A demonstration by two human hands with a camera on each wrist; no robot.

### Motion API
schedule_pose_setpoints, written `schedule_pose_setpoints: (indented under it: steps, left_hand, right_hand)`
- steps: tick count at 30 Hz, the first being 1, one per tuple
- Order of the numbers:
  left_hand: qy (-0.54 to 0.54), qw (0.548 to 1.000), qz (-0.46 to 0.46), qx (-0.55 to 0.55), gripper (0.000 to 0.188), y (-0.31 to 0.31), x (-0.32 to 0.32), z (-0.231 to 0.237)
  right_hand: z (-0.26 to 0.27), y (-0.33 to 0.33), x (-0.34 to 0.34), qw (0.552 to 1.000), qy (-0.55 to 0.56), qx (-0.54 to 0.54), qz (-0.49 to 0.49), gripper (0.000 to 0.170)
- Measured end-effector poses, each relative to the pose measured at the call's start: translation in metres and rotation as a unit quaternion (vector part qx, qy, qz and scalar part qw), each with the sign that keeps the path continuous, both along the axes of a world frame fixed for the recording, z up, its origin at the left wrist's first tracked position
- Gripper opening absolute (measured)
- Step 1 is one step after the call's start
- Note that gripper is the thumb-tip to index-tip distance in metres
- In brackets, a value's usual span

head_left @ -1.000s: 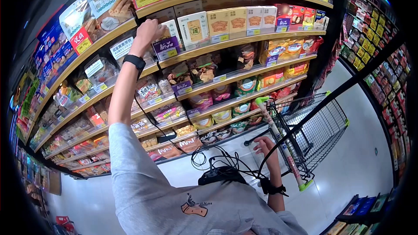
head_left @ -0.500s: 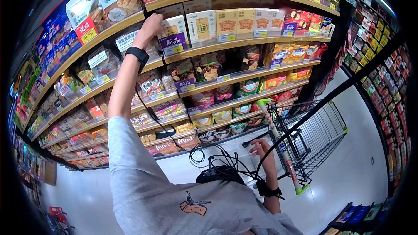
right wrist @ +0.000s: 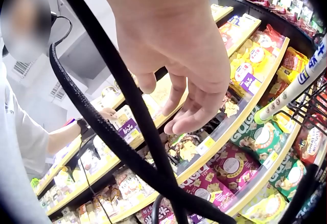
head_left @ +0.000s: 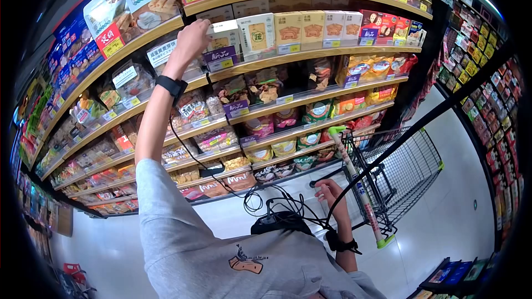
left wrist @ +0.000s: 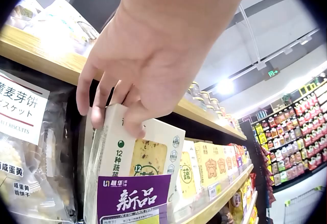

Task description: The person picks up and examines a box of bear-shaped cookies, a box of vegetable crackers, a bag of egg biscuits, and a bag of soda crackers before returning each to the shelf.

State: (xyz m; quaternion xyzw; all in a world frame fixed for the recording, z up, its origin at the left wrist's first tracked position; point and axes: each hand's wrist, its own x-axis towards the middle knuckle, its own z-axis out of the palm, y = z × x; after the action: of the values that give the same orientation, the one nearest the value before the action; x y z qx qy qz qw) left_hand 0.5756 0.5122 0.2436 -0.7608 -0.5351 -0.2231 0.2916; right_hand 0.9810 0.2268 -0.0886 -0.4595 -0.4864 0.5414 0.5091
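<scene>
My left hand point(head_left: 194, 40) is up at a shelf, gripping the top of a white biscuit box point(left wrist: 115, 145) with vegetable crackers pictured on its front. In the left wrist view the thumb lies on the box's front and the fingers reach over its top and far side. A purple price tag point(left wrist: 134, 196) covers the lower front of this box. Alongside it stands another white biscuit box point(head_left: 257, 34). Low near the cart handle point(head_left: 357, 182), my right hand point(head_left: 331, 192) hangs with loosely bent fingers and holds nothing.
Wooden shelf edges point(head_left: 310, 52) run above and below the box row. Bagged snacks point(head_left: 260, 127) fill the lower shelves. A wire shopping cart point(head_left: 410, 160) stands at the right. Black cables point(head_left: 277, 196) hang before my body, and a dark strap point(right wrist: 110, 66) crosses the right wrist view.
The left hand has closed on the box's top, and the box now tips so its top face shows. The view has shifted slightly; the right hand stays low by the cart.
</scene>
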Motion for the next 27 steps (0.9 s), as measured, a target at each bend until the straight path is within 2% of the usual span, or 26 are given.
schedule_pose_setpoints:
  steps: [1, 4, 7, 9, 11, 13, 16, 17, 19, 21, 22, 23, 25, 26, 27]
  left_hand:
    - [0.000, 1.000, -0.002, -0.001, 0.032, -0.006, 0.003, -0.001]
    - [0.004, 0.995, -0.029, 0.096, 0.034, -0.021, 0.013, 0.003]
    - [0.003, 0.992, -0.010, 0.129, 0.034, -0.053, 0.029, 0.014]
    - [-0.001, 0.991, -0.008, 0.135, 0.041, -0.081, 0.039, 0.018]
    - [-0.064, 0.987, -0.055, 0.136, 0.046, -0.106, 0.047, 0.020]
    - [-0.088, 0.986, -0.073, 0.122, 0.043, -0.130, 0.055, 0.022]
    - [-0.283, 0.937, -0.201, -0.029, 0.035, -0.149, 0.062, 0.011]
    - [-0.326, 0.908, -0.240, -0.106, 0.034, -0.148, 0.063, 0.001]
    - [-0.422, 0.832, -0.272, -0.236, 0.036, -0.151, 0.080, -0.030]
    - [-0.449, 0.776, -0.324, -0.304, 0.036, -0.159, 0.107, -0.062]
    - [-0.449, 0.769, -0.333, -0.309, 0.035, -0.160, 0.121, -0.080]
    - [-0.449, 0.762, -0.347, -0.312, 0.034, -0.158, 0.135, -0.098]
    - [-0.456, 0.747, -0.354, -0.330, 0.035, -0.156, 0.155, -0.121]
    - [-0.473, 0.742, -0.328, -0.342, 0.034, -0.152, 0.160, -0.128]
    - [-0.488, 0.740, -0.300, -0.352, 0.033, -0.148, 0.164, -0.132]
  right_hand:
    - [0.000, 0.000, 0.002, 1.000, 0.000, -0.001, -0.002, 0.019]
    - [-0.002, -0.001, 0.005, 1.000, 0.006, -0.002, -0.005, 0.018]
    - [-0.003, -0.001, 0.006, 1.000, 0.014, -0.002, -0.005, 0.018]
    - [-0.007, -0.001, 0.007, 0.999, 0.028, -0.014, -0.008, 0.019]
    - [-0.009, 0.000, 0.007, 0.999, 0.028, -0.014, -0.011, 0.020]
    - [-0.009, 0.001, 0.005, 0.999, 0.029, -0.016, -0.012, 0.021]
    - [-0.004, 0.006, -0.001, 0.999, 0.052, 0.009, -0.008, 0.027]
    - [0.001, 0.008, -0.002, 0.999, 0.053, -0.008, 0.005, 0.035]
    - [0.007, 0.013, -0.006, 0.993, 0.063, 0.030, 0.093, 0.058]
    - [0.035, 0.012, -0.022, 0.978, 0.073, 0.092, 0.175, 0.080]
    - [0.040, 0.011, -0.030, 0.973, 0.090, 0.113, 0.181, 0.084]
    - [0.043, 0.012, -0.036, 0.968, 0.103, 0.138, 0.182, 0.088]
    - [0.044, 0.013, -0.042, 0.969, 0.138, 0.165, 0.120, 0.085]
    - [0.037, 0.014, -0.039, 0.968, 0.213, 0.107, 0.077, 0.083]
    - [0.044, 0.016, -0.036, 0.976, 0.190, 0.097, 0.032, 0.077]
